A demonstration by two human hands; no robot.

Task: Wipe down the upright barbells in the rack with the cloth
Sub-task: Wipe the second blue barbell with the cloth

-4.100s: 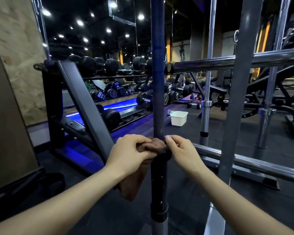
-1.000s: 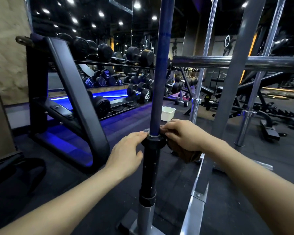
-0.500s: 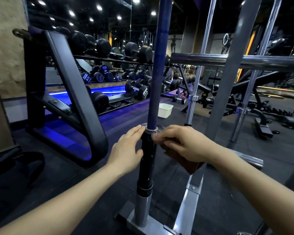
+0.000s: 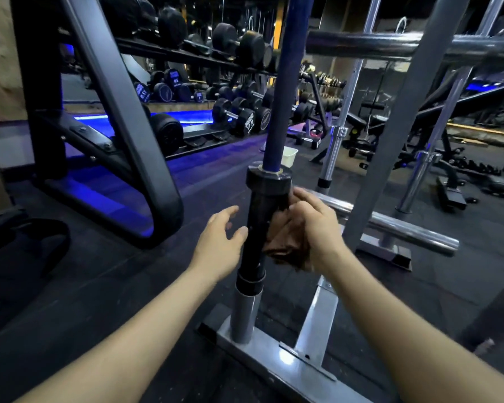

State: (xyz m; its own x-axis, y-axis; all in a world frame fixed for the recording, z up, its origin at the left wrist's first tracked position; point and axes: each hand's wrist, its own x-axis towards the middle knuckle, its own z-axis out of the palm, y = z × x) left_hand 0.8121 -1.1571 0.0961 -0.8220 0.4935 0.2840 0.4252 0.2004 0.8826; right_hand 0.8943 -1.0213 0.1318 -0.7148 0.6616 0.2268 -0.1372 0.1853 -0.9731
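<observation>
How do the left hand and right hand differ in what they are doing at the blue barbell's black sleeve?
The right hand grips the brown cloth against the black sleeve; the left hand holds nothing. The right hand's fingers curl round the cloth; the left hand's fingers are relaxed beside the sleeve. Both sit below the collar, on opposite sides.

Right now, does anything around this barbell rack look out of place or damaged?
Nothing stands out. The blue barbell stands upright in the rack, and the right hand holds the cloth against its black sleeve.
</observation>
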